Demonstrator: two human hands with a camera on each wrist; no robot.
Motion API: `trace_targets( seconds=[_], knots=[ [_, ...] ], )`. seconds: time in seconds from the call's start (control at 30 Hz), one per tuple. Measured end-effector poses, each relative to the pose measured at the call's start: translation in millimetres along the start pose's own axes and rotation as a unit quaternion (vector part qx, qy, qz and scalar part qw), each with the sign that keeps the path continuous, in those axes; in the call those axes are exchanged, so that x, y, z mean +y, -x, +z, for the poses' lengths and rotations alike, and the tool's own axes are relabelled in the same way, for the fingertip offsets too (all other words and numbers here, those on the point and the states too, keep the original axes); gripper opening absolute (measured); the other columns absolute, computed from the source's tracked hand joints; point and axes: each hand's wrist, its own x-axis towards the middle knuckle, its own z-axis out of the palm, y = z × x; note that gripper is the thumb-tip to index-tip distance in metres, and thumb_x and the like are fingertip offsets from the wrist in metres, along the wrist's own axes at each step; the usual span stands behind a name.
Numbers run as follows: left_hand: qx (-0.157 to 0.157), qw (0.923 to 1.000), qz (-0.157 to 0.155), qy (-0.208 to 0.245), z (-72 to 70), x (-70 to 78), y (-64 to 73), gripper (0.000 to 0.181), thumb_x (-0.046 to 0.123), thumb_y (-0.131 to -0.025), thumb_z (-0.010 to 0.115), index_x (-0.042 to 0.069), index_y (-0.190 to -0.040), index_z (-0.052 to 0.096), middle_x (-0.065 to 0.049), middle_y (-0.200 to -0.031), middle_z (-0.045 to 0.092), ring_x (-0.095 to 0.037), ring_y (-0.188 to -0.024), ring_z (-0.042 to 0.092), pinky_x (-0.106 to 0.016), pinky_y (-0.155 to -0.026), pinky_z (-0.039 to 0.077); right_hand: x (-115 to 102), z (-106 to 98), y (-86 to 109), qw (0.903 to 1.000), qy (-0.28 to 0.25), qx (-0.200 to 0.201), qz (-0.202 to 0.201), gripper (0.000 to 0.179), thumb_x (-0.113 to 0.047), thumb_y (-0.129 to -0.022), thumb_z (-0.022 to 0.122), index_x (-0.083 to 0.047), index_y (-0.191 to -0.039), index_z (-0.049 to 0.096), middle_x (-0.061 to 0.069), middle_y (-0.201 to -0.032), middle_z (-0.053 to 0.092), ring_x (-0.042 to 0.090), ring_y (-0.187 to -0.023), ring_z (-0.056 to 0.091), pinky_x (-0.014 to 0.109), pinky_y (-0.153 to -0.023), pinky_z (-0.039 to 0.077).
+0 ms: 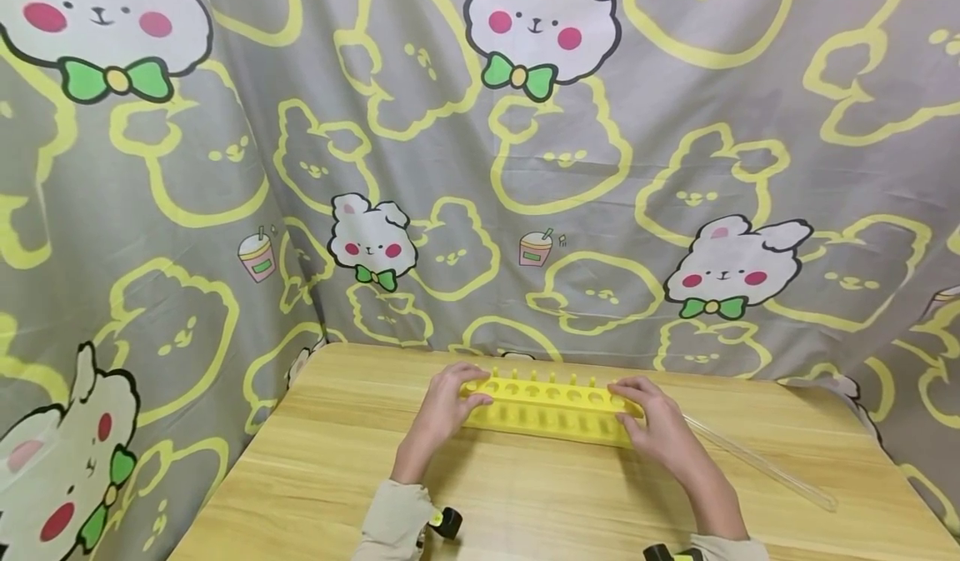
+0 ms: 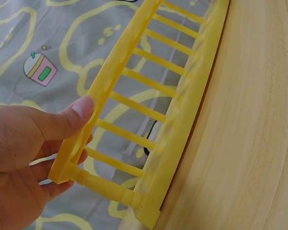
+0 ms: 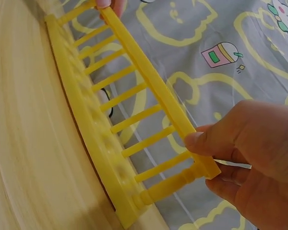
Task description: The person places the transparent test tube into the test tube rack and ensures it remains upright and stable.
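A yellow plastic test tube rack (image 1: pixel 551 415) stands on the table in the head view, its top plate pierced by a row of round holes with pegs behind them. My left hand (image 1: pixel 444 407) grips the left end of the top plate. In the left wrist view the thumb (image 2: pixel 82 109) lies on the near edge, with the fingers behind. At the other end my right hand (image 1: pixel 660 423) pinches the top plate between thumb and fingers. The right wrist view shows the rack's end post (image 3: pixel 169 184) beside that hand.
A clear thin glass tube or rod (image 1: pixel 765 465) lies slantwise on the table right of the rack. The wooden table (image 1: pixel 300 469) reaches a grey cartoon-print curtain (image 1: pixel 450 169) at its back and sides.
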Motion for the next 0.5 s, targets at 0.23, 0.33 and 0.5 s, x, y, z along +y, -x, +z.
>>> trace_targets(
  seconds=[0.23, 0.33, 0.5],
  knots=[
    [-0.003, 1.0, -0.001, 0.008, 1.1, -0.2, 1.1, 0.037, 0.014, -0.082, 0.084, -0.001, -0.116, 0.075, -0.017, -0.119, 0.07, -0.037, -0.115, 0.065, -0.048, -0.101, 0.054, 0.1, -3.6, 2.8, 1.0, 0.001, -0.001, -0.001, 0.046, 0.011, -0.082, 0.075, 0.004, -0.127, 0.068, 0.019, -0.123, 0.064, 0.044, -0.111, 0.064, 0.061, -0.093, 0.054],
    [-0.002, 0.9999, -0.002, 0.01, 0.5, 0.0, 1.4, 0.037, 0.014, -0.082, 0.084, -0.001, -0.116, 0.075, -0.016, -0.119, 0.07, -0.037, -0.115, 0.065, -0.049, -0.101, 0.054, -0.3, -6.9, 4.0, 1.0, 0.007, -0.001, -0.006, 0.048, 0.009, -0.082, 0.077, 0.002, -0.129, 0.067, 0.018, -0.125, 0.064, 0.044, -0.112, 0.064, 0.063, -0.093, 0.054],
    [-0.001, 1.0, -0.001, 0.009, -0.4, -0.1, 0.9, 0.037, 0.014, -0.083, 0.084, 0.0, -0.116, 0.075, -0.016, -0.119, 0.07, -0.037, -0.114, 0.065, -0.05, -0.101, 0.054, 1.3, -11.7, 6.5, 0.9993, 0.02, 0.011, -0.031, 0.051, 0.01, -0.08, 0.079, 0.001, -0.13, 0.066, 0.016, -0.126, 0.064, 0.041, -0.113, 0.064, 0.06, -0.092, 0.054]
  ],
)
